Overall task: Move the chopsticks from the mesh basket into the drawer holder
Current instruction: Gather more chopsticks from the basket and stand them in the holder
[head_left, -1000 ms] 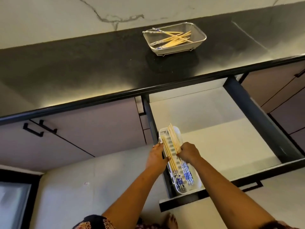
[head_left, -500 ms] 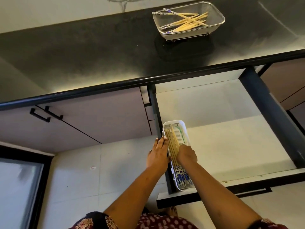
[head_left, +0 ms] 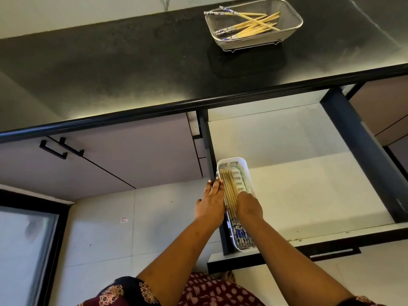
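White plastic holder (head_left: 232,160), front-left corner of open drawer (head_left: 309,184): laid chopsticks (head_left: 229,186) inside, patterned ends nearest.
Left hand (head_left: 210,204) flat, fingers straight against holder's left rim.
Right hand (head_left: 249,206) atop laid chopsticks; fingers hidden, grasp undeterminable.
Loose chopsticks (head_left: 249,26) lie in mesh basket (head_left: 295,29) on black counter (head_left: 110,74).
Risk: sticks crossing or riding over rim if released unevenly; holder sliding if unbraced.
Writing: none legible.

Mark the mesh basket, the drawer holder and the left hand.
mesh basket (head_left: 291,22): head view, bare mesh of the right wall
drawer holder (head_left: 231,160): head view, far white rim
left hand (head_left: 210,206): head view, back of hand
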